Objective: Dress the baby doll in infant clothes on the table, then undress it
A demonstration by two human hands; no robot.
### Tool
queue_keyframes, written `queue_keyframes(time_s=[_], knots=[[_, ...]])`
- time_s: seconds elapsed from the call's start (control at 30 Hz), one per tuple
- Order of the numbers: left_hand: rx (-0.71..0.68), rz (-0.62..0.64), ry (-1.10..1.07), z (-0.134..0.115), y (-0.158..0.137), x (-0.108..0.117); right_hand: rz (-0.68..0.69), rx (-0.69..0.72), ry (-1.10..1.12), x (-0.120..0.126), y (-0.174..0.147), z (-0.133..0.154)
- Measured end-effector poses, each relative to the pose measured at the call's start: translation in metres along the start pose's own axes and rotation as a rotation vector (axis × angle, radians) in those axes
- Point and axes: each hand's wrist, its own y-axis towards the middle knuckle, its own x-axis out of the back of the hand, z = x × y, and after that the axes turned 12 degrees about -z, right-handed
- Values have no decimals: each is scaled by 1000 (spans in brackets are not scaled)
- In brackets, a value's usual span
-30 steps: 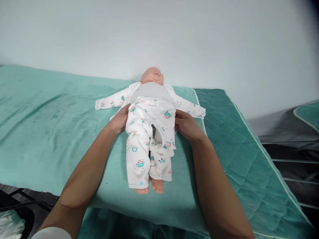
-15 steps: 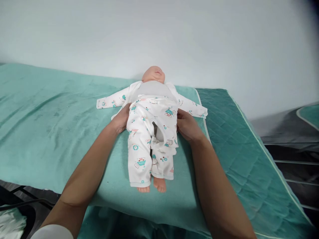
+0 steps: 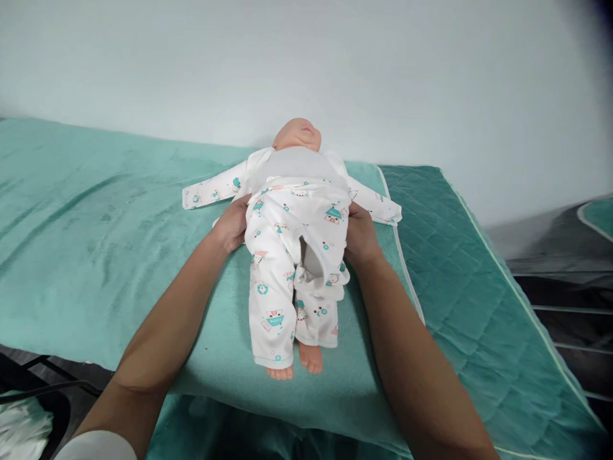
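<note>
A baby doll [image 3: 297,135] lies on its back, head toward the wall and bare feet toward me. It wears a white printed top [image 3: 216,185] with both sleeves spread out. White printed baby pants [image 3: 272,255] with an open crotch cover its legs up to the belly. At the left side of the waist, my left hand [image 3: 233,223] is closed on the pants, its fingertips hidden behind the cloth. Opposite it, my right hand [image 3: 361,235] grips the other side, fingers tucked under the fabric. Below that hand, the pant leg is bunched.
A teal sheet [image 3: 96,255] covers the bed beneath the doll. To the right lies a darker quilted pad [image 3: 460,268]. A white wall [image 3: 306,64] stands directly behind. Pale crumpled material [image 3: 23,425] shows at the lower left, beside dark rods.
The right side of the pants has been drawn up and outward, so the loose flap near the crotch is now gathered higher. My right hand has shifted slightly. The view has moved a little.
</note>
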Motion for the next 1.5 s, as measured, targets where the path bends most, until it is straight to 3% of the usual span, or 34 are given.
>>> queue_keyframes(time_s=[0.13, 0.23, 0.33, 0.4, 0.5, 0.67, 0.83, 1.0, 1.13, 1.27, 1.37, 1.5], knots=[[-48, -16, 80, 1, 1, 0, 4, -33, 0, 1, -3, 3], [-250, -99, 247, 1, 4, 4, -6, 59, -71, 5, -2, -1], [-498, -264, 333, -3, 5, 8, -128, 198, -157, 6, 1, -4], [-629, -300, 355, -9, 3, 8, -209, 257, -186, 5, 3, -4], [-745, -216, 440, -18, -2, 4, -231, 311, -184, 3, 5, 0], [-867, -80, 626, -25, -6, 0, -94, 454, -205, 2, 5, 9], [-852, 46, 691, -26, -8, -3, 66, 481, -283, 6, 9, 13], [-907, 5, 765, -26, -8, -7, 145, 569, -452, 4, 18, 19], [-810, -65, 683, -25, 11, -9, 255, 643, -502, -4, 31, 29], [-740, -71, 539, -25, 43, -11, 348, 525, -490, -13, 48, 37], [-642, -18, 442, -25, 64, -11, 270, 383, -486, -21, 66, 34], [-442, 58, 316, -26, 78, -10, 221, 192, -323, -28, 90, 21]])
